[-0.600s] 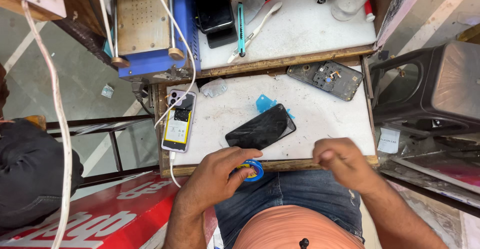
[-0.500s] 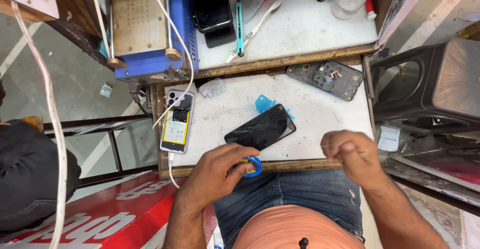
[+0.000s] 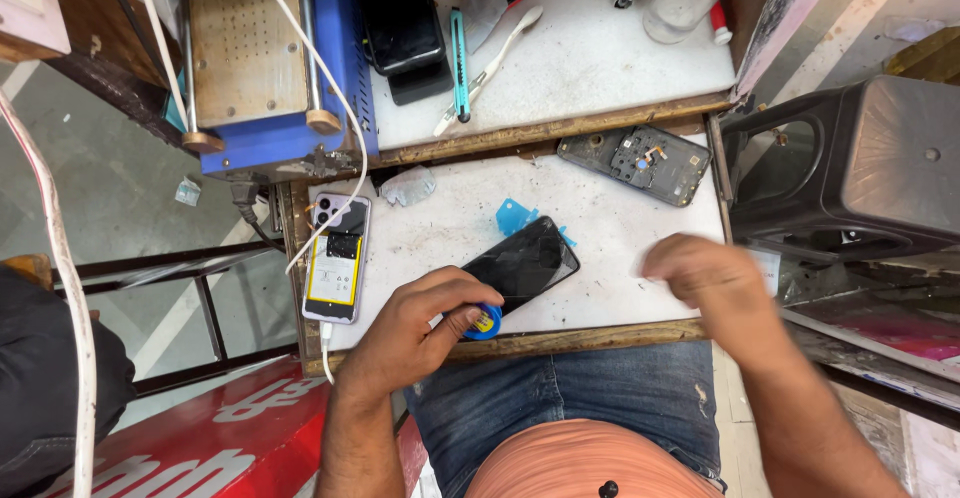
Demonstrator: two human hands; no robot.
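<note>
Head view, looking straight down at a white worktop. Left hand curling closed around a small blue round tool at the near edge, pressing it against the lower end of a black phone lying screen-up and tilted. Right hand hovering blurred over the worktop's right part, fingers loosely curled, apart from the phone; gripping anything or not, impossible telling. Lying to the left, an opened phone with a yellow battery and a white cable running to it. Resting farther back, a bare phone frame and a blue machine.
</note>
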